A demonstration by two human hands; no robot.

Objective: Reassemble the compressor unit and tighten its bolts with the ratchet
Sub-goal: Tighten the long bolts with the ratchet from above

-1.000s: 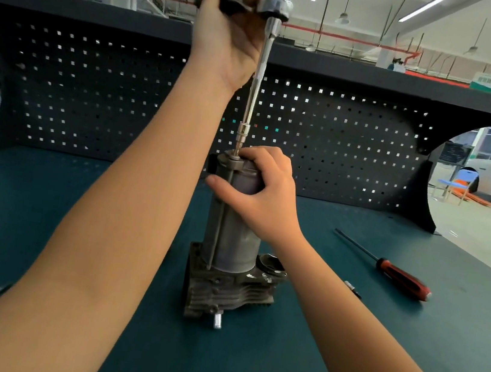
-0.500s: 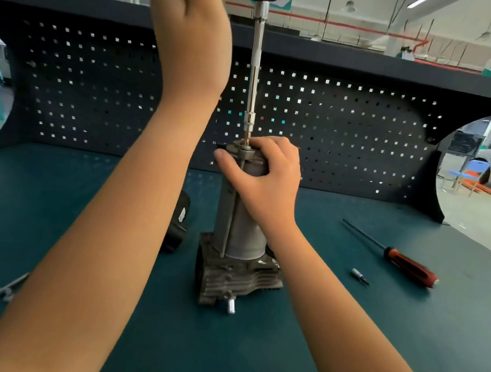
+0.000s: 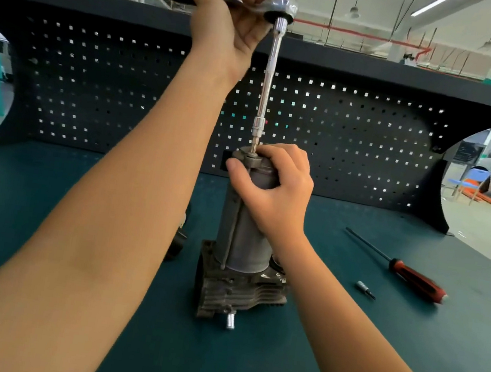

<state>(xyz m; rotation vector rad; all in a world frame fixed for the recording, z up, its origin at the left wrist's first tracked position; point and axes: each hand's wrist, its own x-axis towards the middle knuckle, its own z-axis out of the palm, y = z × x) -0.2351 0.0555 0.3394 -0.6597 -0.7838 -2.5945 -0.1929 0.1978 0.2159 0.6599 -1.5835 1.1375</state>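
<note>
One compressor unit, upright near the middle of the green bench top: grey cylinder above, finned base below, a short silver stub poking from the base's near side. Gripped round the top of the cylinder by the right hand, fingers curled over the far edge, thumb pressed against the near left side. On the cap, just beside those fingers, a bolt with a long silver extension bar standing almost straight up from it. At the bar's upper end, the ratchet, handle level and blurred, wrapped by the left hand with fingers closed round it, arm held high. Partly hidden behind the left forearm, a black object on the bench, too covered to name. To the right, well apart from the unit, a red-handled screwdriver and, nearer, a small loose bit. Behind all, a dark pegboard.
</note>
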